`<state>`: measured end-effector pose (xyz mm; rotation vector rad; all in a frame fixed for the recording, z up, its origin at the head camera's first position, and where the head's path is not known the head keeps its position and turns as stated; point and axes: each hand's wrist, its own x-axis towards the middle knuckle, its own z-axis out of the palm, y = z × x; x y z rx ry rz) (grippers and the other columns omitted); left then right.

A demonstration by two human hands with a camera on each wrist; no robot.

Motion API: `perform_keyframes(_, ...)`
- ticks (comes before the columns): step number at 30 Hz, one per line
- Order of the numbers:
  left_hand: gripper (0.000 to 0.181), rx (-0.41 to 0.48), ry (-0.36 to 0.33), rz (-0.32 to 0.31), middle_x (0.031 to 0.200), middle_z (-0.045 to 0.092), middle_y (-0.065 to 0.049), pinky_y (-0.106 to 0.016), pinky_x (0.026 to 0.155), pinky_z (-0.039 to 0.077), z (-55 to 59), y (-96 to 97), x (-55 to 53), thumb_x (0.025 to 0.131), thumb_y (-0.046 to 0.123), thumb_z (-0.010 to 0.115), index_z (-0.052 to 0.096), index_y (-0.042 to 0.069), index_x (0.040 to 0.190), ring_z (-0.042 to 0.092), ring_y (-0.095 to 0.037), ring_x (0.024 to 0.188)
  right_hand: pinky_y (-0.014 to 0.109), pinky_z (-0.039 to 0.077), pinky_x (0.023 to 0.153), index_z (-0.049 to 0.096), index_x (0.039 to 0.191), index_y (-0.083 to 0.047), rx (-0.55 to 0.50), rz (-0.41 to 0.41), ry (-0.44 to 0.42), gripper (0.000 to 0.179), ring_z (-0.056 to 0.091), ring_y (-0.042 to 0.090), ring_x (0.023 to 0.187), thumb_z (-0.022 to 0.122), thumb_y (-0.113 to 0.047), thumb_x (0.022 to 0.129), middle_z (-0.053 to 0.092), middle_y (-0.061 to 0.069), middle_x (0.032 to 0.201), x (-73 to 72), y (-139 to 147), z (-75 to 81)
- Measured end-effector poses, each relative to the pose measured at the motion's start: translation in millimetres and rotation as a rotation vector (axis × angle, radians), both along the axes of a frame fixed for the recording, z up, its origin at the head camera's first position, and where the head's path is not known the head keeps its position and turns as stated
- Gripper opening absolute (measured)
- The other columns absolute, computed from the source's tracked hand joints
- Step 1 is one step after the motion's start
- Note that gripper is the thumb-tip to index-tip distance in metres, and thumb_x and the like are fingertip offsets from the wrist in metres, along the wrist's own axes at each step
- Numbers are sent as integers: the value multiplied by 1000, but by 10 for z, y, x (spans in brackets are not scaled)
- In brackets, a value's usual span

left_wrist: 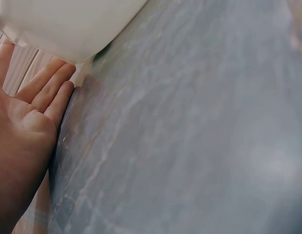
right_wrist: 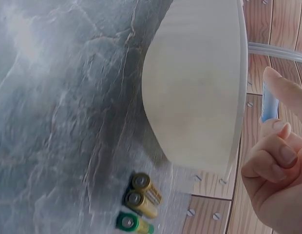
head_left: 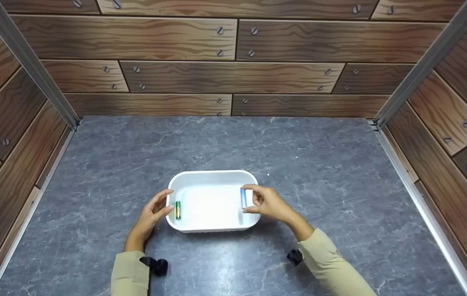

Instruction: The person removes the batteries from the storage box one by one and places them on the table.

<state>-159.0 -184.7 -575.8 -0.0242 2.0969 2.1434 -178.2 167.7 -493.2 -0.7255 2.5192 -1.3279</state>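
A white plastic tub (head_left: 206, 229) with rounded corners sits on the grey tabletop. My left hand (head_left: 149, 216) rests at its left end, thumb and index fingertips right at the rim; in the left wrist view the other fingers (left_wrist: 53, 90) extend loosely beside the tub wall (left_wrist: 68, 24). Inside the tub at the left lies a green-and-gold battery (head_left: 178, 210). Over the tub's right end, my right hand (head_left: 272, 203) pinches a blue-and-white battery (head_left: 243, 198) by its two ends, between thumb and index finger. The right wrist view shows its other fingers curled toward the palm.
Outside the tub, two gold batteries (right_wrist: 142, 196) and a green one (right_wrist: 134, 223) lie close together on the table in the right wrist view; the head view does not show them. Wood-patterned walls (head_left: 233, 76) and metal rails (head_left: 422, 191) enclose the tabletop (head_left: 320, 156).
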Motion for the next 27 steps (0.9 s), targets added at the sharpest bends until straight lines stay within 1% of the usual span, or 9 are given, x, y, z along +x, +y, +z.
perform_keyframes(2, 53, 4, -2, 0, 145, 47, -25, -15, 93, 46, -1, -2, 5, 89, -2, 61, 44, -2, 139, 52, -15, 126, 14, 31, 54, 58, 125, 6, -8, -10, -5, 58, 33, -3, 54, 81, -11, 74, 43, 0, 63, -1, 40, -3)
perform_keyframes(4, 53, 5, -4, 1, 145, 47, -24, -14, 93, 46, -1, -4, 11, 89, -2, 61, 44, -2, 139, 52, -13, 124, 15, 31, 54, 57, 125, 7, -17, -16, -15, 59, 34, -2, 55, 82, -10, 74, 44, 2, 63, -2, 83, -2)
perform_keyframes(6, 53, 2, -3, 2, 145, 48, -24, -14, 92, 46, -3, -6, 14, 89, -2, 61, 45, -2, 139, 52, -17, 126, 15, 32, 54, 56, 126, 7, -25, -15, -21, 60, 34, -2, 55, 81, -9, 74, 43, 2, 64, -6, 125, 1)
perform_keyframes(10, 52, 3, 6, -1, 145, 47, -25, -13, 93, 45, -6, -4, 15, 90, -2, 60, 45, -2, 139, 46, -31, 134, 14, 33, 54, 56, 125, 8, -29, -12, -23, 59, 35, -2, 55, 81, -9, 74, 42, -3, 64, -11, 218, 12)
perform_keyframes(13, 52, 2, 9, -8, 146, 46, -25, -13, 93, 44, -8, -4, 14, 90, -2, 59, 44, -2, 140, 42, -36, 137, 14, 34, 54, 56, 126, 8, -25, -17, -24, 60, 36, -2, 55, 81, -9, 74, 41, -6, 64, -5, 295, 16)
perform_keyframes(15, 52, 1, 5, -12, 147, 45, -25, -12, 93, 44, -7, -7, 12, 90, -2, 59, 44, -1, 140, 41, -37, 138, 14, 34, 54, 56, 126, 7, -18, -24, -31, 60, 36, -3, 55, 81, -9, 74, 42, -6, 64, 3, 343, 19)
perform_keyframes(22, 53, -7, 0, -18, 149, 43, -24, -11, 93, 43, 7, -16, 4, 91, 0, 60, 43, 0, 141, 38, -38, 141, 15, 33, 55, 56, 128, 4, -2, -38, -66, 60, 38, -1, 58, 81, -12, 75, 47, 0, 68, 14, 476, -19)
perform_keyframes(27, 53, -1, 0, -25, 148, 44, -24, -11, 94, 43, 7, -14, 3, 91, -1, 60, 43, 0, 141, 39, -38, 141, 14, 32, 54, 56, 127, 5, -2, -50, -72, 59, 37, -1, 57, 80, -6, 75, 43, -3, 66, 32, 583, -85)
